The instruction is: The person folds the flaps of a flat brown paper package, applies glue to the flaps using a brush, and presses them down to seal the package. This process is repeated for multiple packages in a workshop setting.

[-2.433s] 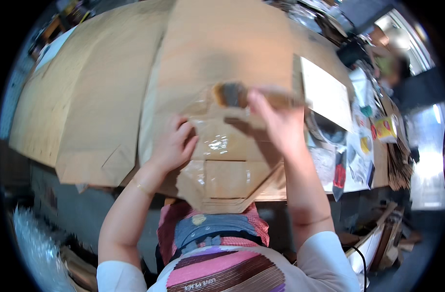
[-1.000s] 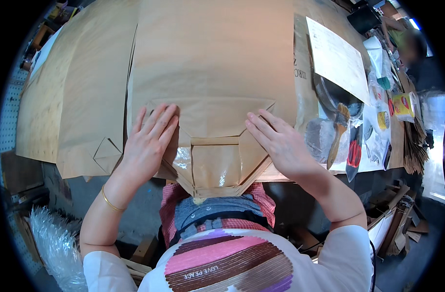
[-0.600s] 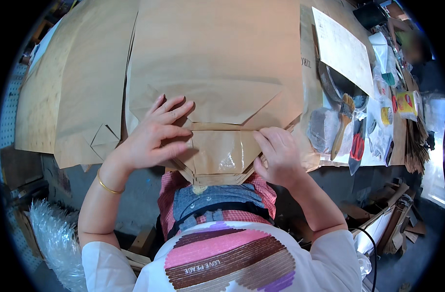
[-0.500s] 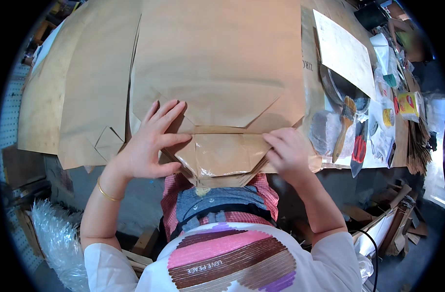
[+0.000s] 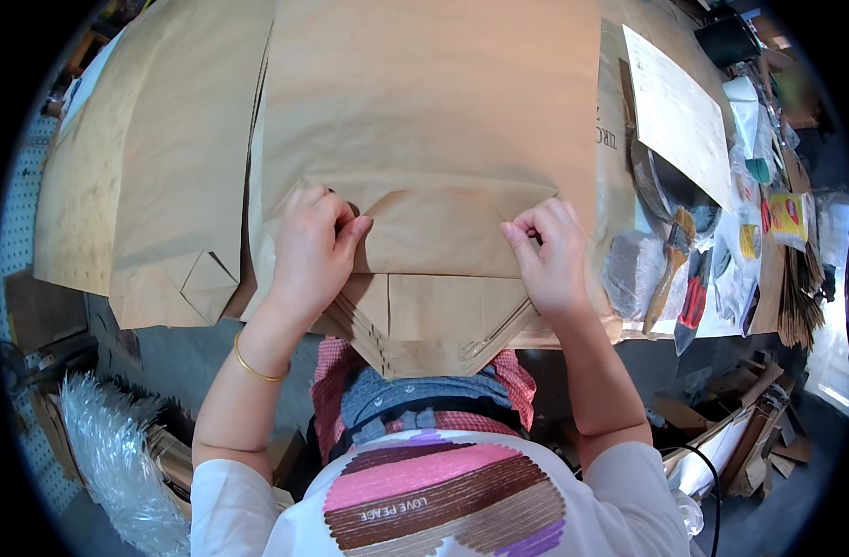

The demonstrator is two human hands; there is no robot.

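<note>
A large brown paper bag lies flat on the bench, its folded end toward me. My left hand is closed in a pinch at the left side of that end, thumb and forefinger together. At the right side my right hand pinches it in the same way. The paper between my hands bulges slightly and ends in a straight edge. Below it, the stacked folded ends of more bags taper toward my lap, jutting over the bench edge. My fingers hide the corners they hold.
Another brown paper bag with a folded corner lies left. On the right are a white board over a dark bowl, a brush, a red-handled tool and clear plastic. Shredded clear plastic stands lower left.
Both hands have moved away from me and closed into pinches; the left was spread flat before. The glossy, wet-looking panel between them is out of sight, with plain brown paper there now.
</note>
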